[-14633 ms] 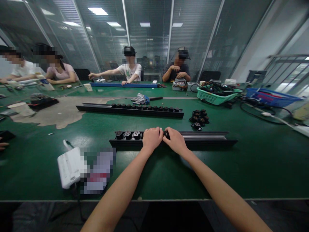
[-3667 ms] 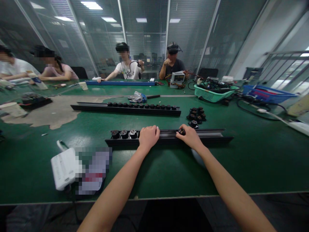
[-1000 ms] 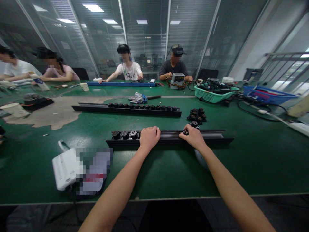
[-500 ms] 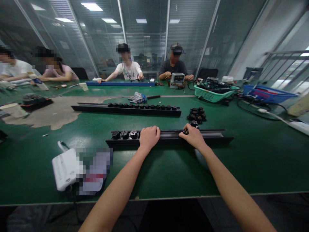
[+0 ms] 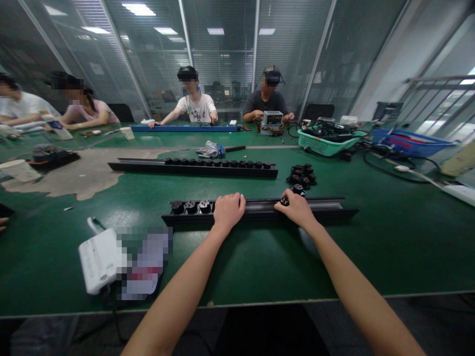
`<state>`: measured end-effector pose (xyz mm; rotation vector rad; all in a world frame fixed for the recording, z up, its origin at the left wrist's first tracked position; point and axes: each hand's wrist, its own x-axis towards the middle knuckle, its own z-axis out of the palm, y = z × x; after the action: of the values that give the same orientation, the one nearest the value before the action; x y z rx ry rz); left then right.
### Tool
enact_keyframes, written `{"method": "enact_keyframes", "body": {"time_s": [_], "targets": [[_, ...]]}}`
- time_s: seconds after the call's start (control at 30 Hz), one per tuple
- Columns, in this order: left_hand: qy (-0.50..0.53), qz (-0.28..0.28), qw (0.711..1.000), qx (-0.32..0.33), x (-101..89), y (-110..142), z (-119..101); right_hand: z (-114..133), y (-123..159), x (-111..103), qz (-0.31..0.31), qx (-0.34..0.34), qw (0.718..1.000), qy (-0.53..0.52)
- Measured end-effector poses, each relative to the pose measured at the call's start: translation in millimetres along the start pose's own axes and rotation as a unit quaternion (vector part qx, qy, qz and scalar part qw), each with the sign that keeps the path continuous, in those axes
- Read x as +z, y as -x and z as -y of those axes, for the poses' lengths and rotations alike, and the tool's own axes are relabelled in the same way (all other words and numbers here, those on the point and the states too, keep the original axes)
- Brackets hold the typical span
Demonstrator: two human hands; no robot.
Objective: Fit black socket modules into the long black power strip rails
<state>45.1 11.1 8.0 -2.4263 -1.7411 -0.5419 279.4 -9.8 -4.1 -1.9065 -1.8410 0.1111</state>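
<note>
A long black rail (image 5: 322, 208) lies across the green table (image 5: 389, 247) in front of me, with three black socket modules (image 5: 191, 205) seated at its left end. My left hand (image 5: 228, 209) is curled in a fist over the rail just right of those modules. My right hand (image 5: 297, 209) rests on the rail further right, its fingers pinched on a small black socket module (image 5: 285, 200) in the channel. A pile of loose black modules (image 5: 302, 176) sits just beyond my right hand.
A second black rail (image 5: 193, 168) filled with modules lies further back. A white device (image 5: 99, 258) sits at the near left. A green basket (image 5: 326, 143) and a blue tray (image 5: 410, 141) with cables stand at the right. Several people work along the far and left sides.
Since half a second ago almost nothing has moved. Over the longer span my right hand went from beside my left hand to further right along the rail.
</note>
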Motion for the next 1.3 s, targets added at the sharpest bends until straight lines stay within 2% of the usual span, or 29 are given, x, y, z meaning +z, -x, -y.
{"method": "enact_keyframes", "body": {"time_s": [0.6, 1.1, 1.3], "targets": [[-0.009, -0.008, 1.0, 0.004, 0.4, 0.0, 0.3, -1.8, -0.9, 1.2, -0.001, 0.007, 1.0, 0.002], [-0.008, -0.013, 1.0, 0.007, 1.9, -0.1, 1.2, -3.4, -0.2, -3.0, -0.011, 0.041, 0.999, 0.006], [-0.014, 0.005, 1.0, -0.006, 0.6, -0.2, -0.4, -6.4, -1.3, -0.8, -0.02, 0.048, 0.998, 0.017]]}}
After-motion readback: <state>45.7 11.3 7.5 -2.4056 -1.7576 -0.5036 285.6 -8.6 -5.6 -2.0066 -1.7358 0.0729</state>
